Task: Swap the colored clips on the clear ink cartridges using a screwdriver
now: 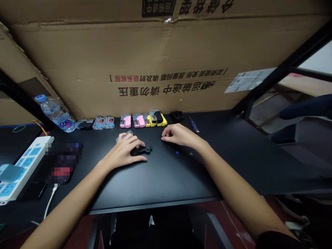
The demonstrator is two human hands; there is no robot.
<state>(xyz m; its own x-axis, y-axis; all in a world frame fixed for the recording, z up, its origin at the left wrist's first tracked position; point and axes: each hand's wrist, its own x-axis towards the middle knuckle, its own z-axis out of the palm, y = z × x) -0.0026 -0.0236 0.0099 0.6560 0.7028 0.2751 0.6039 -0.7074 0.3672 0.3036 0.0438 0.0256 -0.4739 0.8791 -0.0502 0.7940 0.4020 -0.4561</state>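
My left hand (126, 150) lies low over the desk, fingers apart, with a small black plastic part (146, 149) between thumb and forefinger. The hand covers that part's near end. Just beyond its fingers a clear plastic piece (130, 132) shows, mostly hidden. To the right, my right hand (177, 135) has thumb and fingertips pinched together above the desk. Whatever they may hold is too small to make out. Near its wrist lie a tiny blue piece (177, 152) and a small pale piece (191, 154).
Along the cardboard (166, 52) stand clear cases (103, 122), pink pieces (127, 121), yellow pieces (151, 120) and black parts (176, 116). A screwdriver (193, 124) lies at right. On the left are a water bottle (58, 114), a phone (63, 164) and a power strip (27, 162).
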